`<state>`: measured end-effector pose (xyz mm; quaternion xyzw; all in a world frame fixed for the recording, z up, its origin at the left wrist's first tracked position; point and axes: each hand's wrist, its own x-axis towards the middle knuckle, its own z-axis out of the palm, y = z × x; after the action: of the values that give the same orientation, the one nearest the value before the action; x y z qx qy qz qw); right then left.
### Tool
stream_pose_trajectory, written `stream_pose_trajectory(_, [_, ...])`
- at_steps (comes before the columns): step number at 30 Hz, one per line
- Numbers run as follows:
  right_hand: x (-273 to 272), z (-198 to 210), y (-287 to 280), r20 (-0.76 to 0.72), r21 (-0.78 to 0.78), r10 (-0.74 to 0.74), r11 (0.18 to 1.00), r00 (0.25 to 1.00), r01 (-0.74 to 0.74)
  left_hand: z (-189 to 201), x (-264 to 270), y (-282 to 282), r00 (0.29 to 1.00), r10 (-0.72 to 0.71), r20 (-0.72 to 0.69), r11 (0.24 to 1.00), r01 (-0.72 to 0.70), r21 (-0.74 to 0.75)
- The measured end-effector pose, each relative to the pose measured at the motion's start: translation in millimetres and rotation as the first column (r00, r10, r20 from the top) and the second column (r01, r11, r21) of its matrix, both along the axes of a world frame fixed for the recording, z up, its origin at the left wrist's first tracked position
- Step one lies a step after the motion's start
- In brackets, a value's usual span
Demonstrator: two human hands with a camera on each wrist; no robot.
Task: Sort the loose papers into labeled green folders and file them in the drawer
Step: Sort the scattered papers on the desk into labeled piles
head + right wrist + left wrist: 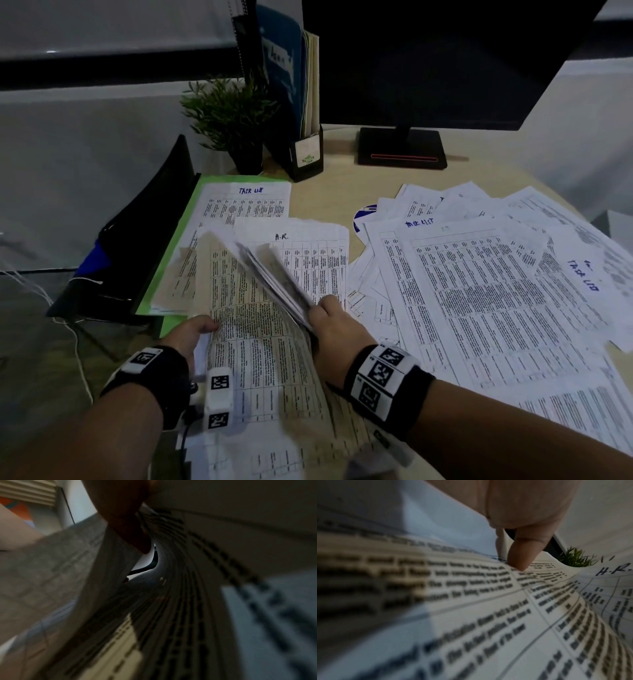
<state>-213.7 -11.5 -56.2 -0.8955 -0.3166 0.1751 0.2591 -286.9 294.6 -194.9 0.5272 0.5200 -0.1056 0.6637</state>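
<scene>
**Separating one sheet from a held bundle for filing**

At the left edge of the beige desk (329, 192), the open green paper folder (161, 270) lies flat with a white printed sheet headed "TASK LIST" (246, 205) on it. No drawer can be identified in any view.

The left hand (191, 334) pinches the left edge of the curved, table-printed sheet (253, 329). In the left wrist view the thumb (524, 555) presses down on the sheet's upper face; the fingers beneath are hidden.

The right hand (330, 329) clamps the lower edge of a fanned bundle of white printed papers (274, 274), thumb on top, and tilts it up and to the right off the curved sheet. A sheet marked "A.R." (308, 253) lies under the bundle.

Recommended practice: hold the bundle firmly so the fanned sheets do not slip, read the handwritten heading before releasing a sheet, and lay it square on the matching folder.

Along the right edge of the desk, the spread of loose white printed papers (496, 291) remains unsorted, several headed "TASK LIST".
</scene>
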Motion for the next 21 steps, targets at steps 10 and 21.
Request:
stream_pose_trajectory(10, [27.3,-8.4,-10.4,-0.606,0.099,-0.457,0.768,0.651,0.632,-33.1,1.2,16.3,1.000,0.013,0.016,0.999,-0.012,-0.029])
stream_pose_trajectory(21, [49.6,-3.4,-32.1,-0.356,0.000,-0.461,0.870,0.813,0.494,62.8,25.0,-46.6,0.996,-0.089,0.030,0.992,0.086,0.089])
